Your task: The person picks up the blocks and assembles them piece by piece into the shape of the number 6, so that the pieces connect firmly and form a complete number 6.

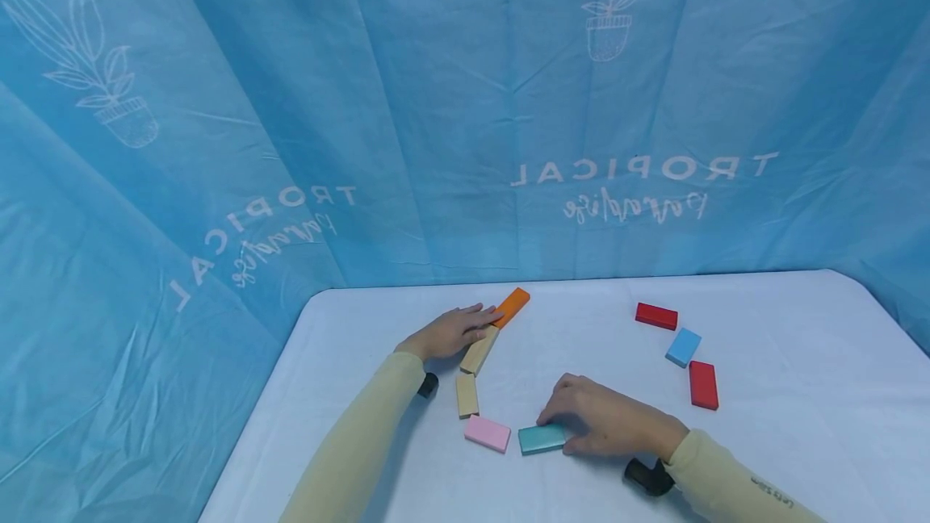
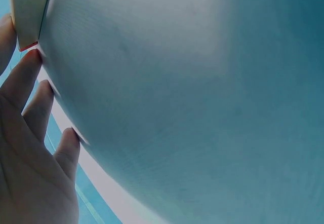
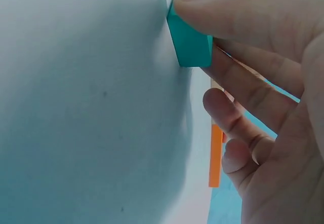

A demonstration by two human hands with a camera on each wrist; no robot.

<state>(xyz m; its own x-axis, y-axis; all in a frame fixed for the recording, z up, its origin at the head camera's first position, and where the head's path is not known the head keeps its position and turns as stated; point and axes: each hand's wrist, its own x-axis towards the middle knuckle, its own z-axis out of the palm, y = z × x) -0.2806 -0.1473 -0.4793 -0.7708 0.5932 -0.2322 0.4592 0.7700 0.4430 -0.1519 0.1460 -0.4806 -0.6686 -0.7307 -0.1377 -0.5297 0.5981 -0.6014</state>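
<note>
My right hand [image 1: 610, 420] pinches the right end of a teal block [image 1: 541, 439] lying flat on the table; the right wrist view shows the thumb [image 3: 202, 6] on one face and fingers behind. Further back, my left hand [image 1: 452, 332] lies over the meeting ends of an orange block [image 1: 513, 305] and a wooden block [image 1: 478, 352], its fingers mostly straight and touching them. In the left wrist view the wooden block [image 2: 30, 11] shows at the upper left corner. A second wooden block [image 1: 467, 395] and a pink block [image 1: 486, 433] continue the curve toward the teal one.
On the right lie a red block [image 1: 656, 315], a blue block [image 1: 683, 347] and another red block [image 1: 703, 385], forming a loose arc. The white-covered table [image 1: 799, 394] ends at a blue printed curtain [image 1: 450, 119] behind and at the left.
</note>
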